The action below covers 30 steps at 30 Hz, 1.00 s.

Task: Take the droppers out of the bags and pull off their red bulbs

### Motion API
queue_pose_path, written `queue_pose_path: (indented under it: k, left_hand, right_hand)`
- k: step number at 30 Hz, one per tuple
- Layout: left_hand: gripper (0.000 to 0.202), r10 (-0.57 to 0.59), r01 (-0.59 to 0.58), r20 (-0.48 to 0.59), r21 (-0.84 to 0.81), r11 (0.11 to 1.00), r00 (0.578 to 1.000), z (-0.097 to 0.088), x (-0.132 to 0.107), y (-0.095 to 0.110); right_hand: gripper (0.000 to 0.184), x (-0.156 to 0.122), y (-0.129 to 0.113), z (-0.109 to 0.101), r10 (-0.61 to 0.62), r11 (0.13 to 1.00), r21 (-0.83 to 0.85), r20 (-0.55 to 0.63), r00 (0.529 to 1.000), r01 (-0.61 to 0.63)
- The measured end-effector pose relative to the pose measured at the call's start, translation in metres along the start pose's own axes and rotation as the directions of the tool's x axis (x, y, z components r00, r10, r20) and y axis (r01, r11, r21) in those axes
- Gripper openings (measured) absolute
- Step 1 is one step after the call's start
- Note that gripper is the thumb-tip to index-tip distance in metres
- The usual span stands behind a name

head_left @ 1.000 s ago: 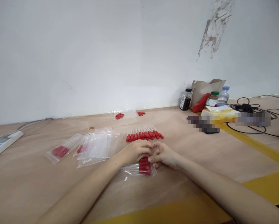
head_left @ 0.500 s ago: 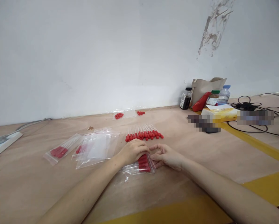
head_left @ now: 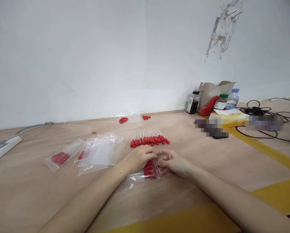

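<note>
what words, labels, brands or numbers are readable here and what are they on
No text can be read for certain.
Dark bottle: white label with print, too small to read.
Green-lidded jar: label too small to read.
Yellow pack: no legible lettering.
Nearest bag of red-tipped sticks: no lettering visible.

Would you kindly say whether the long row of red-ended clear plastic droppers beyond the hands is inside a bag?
No, the row of red-ended droppers lies loose on the brown tabletop, with no bag around it.
</note>
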State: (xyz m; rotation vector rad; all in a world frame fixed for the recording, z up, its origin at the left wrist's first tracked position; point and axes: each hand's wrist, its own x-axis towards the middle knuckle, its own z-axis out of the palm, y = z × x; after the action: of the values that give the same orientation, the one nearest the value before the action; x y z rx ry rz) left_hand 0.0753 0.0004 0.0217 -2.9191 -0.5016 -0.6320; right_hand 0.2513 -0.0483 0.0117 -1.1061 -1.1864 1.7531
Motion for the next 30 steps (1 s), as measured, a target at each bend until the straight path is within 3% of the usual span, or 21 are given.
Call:
queue_pose_path:
  k: [6,16,23,30]
  left_hand:
    - [0.023,0.042,-0.041,0.051,-0.006,0.999,0.998,-0.0039,0.0005,-0.0005]
    - [0.026,0.058,-0.058,0.009,-0.012,0.998,0.998,0.0013,0.0024,-0.0002]
    - [0.029,0.073,-0.072,-0.078,0.014,0.997,0.994,-0.0016,0.0014,-0.0002]
    - [0.026,0.033,-0.033,-0.009,0.01,0.999,0.999,-0.0021,0.0036,0.003]
  right_hand:
    - [0.035,-0.0014,-0.0021,0.0021,0.01,0.998,-0.059,-0.036,0.999,-0.012]
    - [0.049,-0.0022,-0.0011,0.0014,-0.013,0.999,-0.038,-0.015,1.0,0.013]
    - [0.04,-0.0031,-0.0043,0.0031,0.008,1.0,-0.02,-0.046,0.999,-0.009]
    - [0.036,0.0029,0.0001,0.0049,0.007,0.999,-0.036,-0.08,0.997,-0.01]
